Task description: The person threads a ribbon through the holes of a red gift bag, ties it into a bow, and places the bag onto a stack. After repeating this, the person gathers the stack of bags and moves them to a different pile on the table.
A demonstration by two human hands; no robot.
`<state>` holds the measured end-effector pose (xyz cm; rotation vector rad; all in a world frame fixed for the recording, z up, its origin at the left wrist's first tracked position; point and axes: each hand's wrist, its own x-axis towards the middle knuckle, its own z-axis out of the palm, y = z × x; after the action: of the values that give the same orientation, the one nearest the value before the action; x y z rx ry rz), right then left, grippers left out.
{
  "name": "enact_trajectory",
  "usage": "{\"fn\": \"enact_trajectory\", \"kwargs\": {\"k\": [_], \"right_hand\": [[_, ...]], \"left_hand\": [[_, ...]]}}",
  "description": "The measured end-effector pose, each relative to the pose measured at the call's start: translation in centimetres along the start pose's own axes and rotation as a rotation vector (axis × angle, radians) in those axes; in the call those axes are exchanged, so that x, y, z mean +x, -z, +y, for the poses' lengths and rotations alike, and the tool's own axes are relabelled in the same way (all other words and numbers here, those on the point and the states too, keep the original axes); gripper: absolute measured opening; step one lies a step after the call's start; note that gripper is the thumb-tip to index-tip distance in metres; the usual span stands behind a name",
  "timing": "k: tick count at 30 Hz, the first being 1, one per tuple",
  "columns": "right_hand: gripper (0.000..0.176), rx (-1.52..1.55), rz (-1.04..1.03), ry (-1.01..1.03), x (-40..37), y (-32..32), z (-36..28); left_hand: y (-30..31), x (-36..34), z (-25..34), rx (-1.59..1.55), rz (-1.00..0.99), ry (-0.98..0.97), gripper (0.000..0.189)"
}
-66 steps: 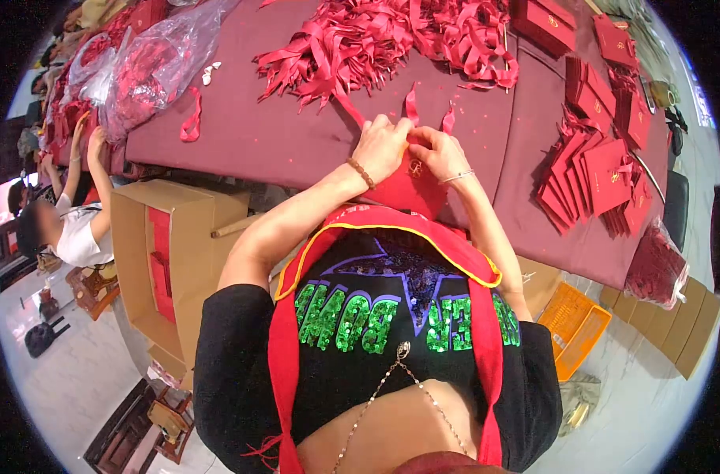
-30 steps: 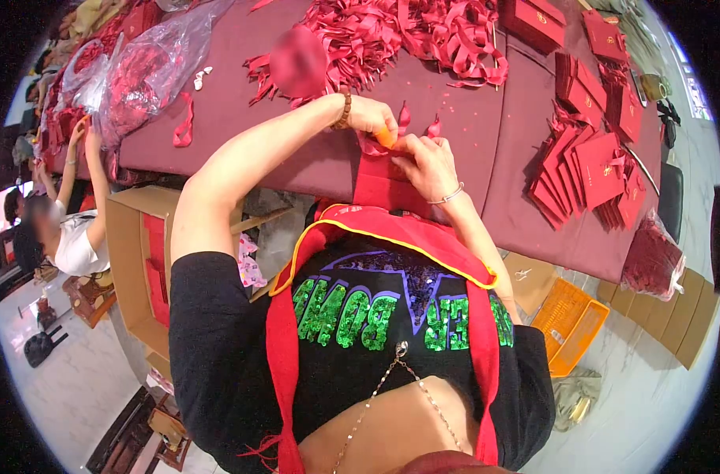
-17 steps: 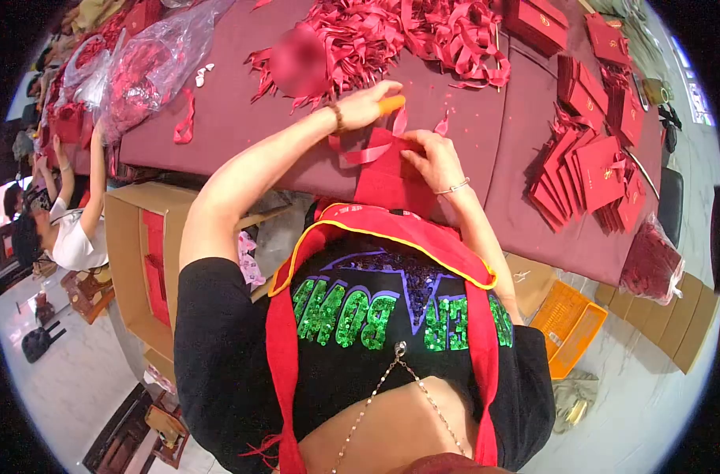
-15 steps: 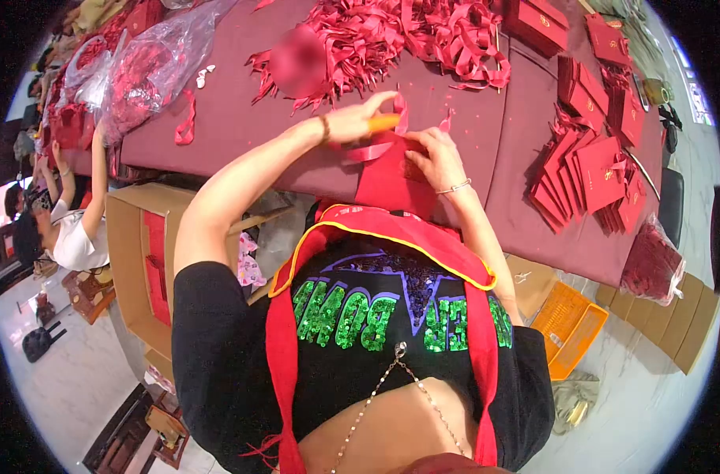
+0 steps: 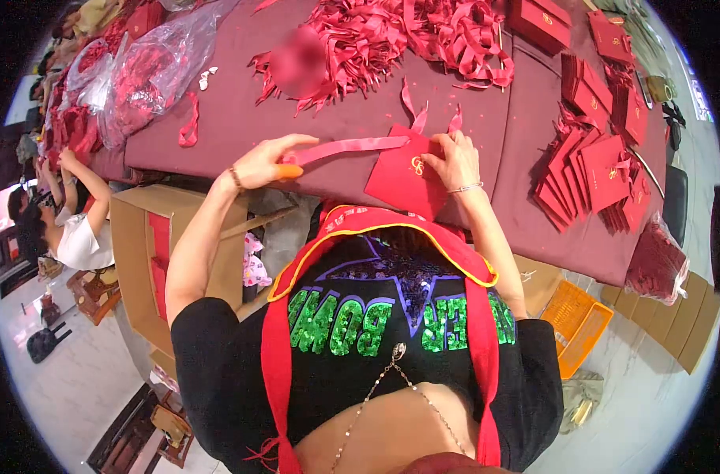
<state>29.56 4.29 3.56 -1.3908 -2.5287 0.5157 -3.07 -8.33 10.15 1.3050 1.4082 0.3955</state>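
A red paper bag [image 5: 399,178] with a gold emblem lies at the table's near edge in front of me. Its pink-red ribbon [image 5: 340,148] runs out taut to the left from the bag's top. My left hand [image 5: 266,163] grips the far end of that ribbon, an orange cover on one finger. My right hand [image 5: 457,162] pinches the bag's upper right corner, where a ribbon end sticks up. Another ribbon piece rises from the top middle of the bag.
A heap of red ribbons [image 5: 360,59] lies farther back. Stacked red bags [image 5: 577,178] stand to the right. A clear plastic sack [image 5: 158,75] is at left, near another person's arm [image 5: 87,174]. Below are a cardboard box [image 5: 142,261] and an orange crate [image 5: 577,332].
My left hand has moved left and toward me, drawing the ribbon out straight from the bag. My right hand has shifted slightly right, and the emblem side now shows.
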Motion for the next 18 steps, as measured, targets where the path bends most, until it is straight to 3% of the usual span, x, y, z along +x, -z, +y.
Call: {"fn": "enact_trajectory", "kwargs": {"k": [2, 4, 7, 10, 11, 15, 18], "right_hand": [[0.035, 0.004, -0.034, -0.03, -0.1, 0.4, -0.5], [0.034, -0.059, -0.035, -0.049, -0.2, 0.8, -1.1], [0.034, -0.091, -0.041, -0.014, 0.1, 0.6, -1.7], [0.035, -0.102, -0.046, 0.053, 0.5, 0.3, -2.5], [0.035, -0.111, -0.033, 0.06, 0.6, 0.1, -2.5], [0.034, -0.117, -0.043, 0.037, 0.7, 0.6, -2.5], [0.033, -0.081, -0.123, -0.017, 0.8, 1.4, -2.6]], "left_hand": [[0.2, -1.5, 0.3, -0.312, 0.079, 0.044, 0.037], [0.1, -1.7, -0.6, -0.573, 0.172, -0.098, 0.03], [-1.3, -0.3, 0.3, -1.095, 0.145, -0.471, 0.022], [-1.9, 2.2, 2.6, -1.161, 0.188, -0.459, 0.02], [-2.0, 3.2, 2.9, -1.031, 0.21, -0.429, 0.015], [-4.1, 8.1, 4.1, -0.004, 0.371, -0.459, 0.01], [-8.0, 10.8, 5.7, 0.277, 0.3, -0.425, 0.012]]}}
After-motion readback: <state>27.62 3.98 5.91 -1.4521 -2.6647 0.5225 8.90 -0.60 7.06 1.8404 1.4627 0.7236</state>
